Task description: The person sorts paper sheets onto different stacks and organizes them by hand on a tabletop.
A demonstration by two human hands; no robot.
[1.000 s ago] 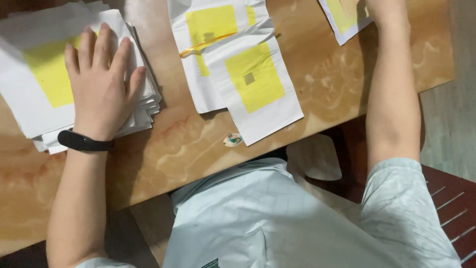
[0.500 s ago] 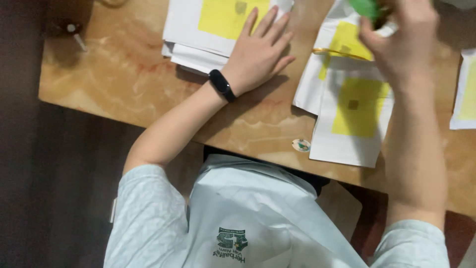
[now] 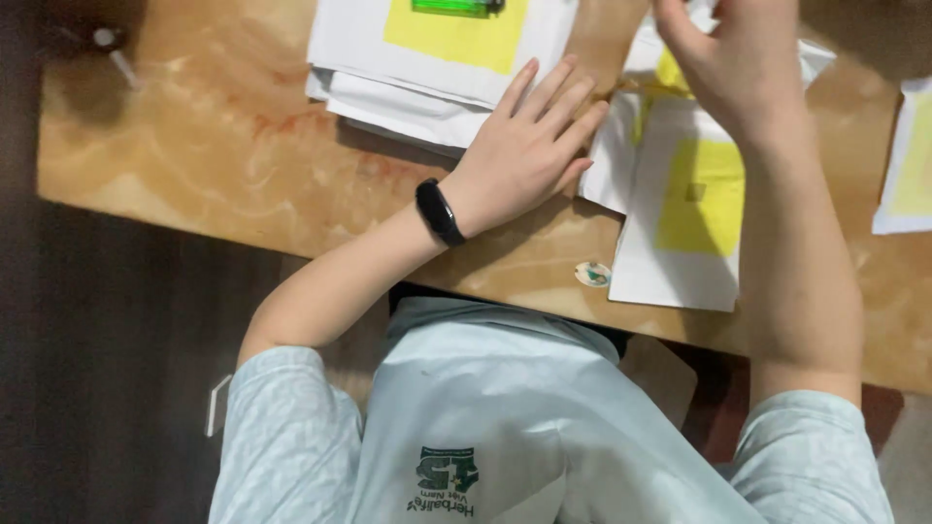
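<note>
A: White paper envelopes with yellow square labels (image 3: 437, 58), stacked, top centre of the wooden desk (image 3: 223, 165). A green oblong object (image 3: 451, 7) lies on the top label, cut off by the frame edge.

B: Left hand (image 3: 524, 146)?

A: Flat, palm down, fingers spread. Fingertips touch the stack's lower right corner; grips nothing. Black wristband (image 3: 439, 212) on the wrist.

B: Right hand (image 3: 738, 58)?

A: Raised above a second pile of the same white envelopes (image 3: 689, 194), just right of the left hand. Fingers curled, partly out of frame; cannot tell whether it holds anything.

B: Other items?

A: Small round sticker (image 3: 592, 275) on the desk near the front edge, just beside that pile.
</note>
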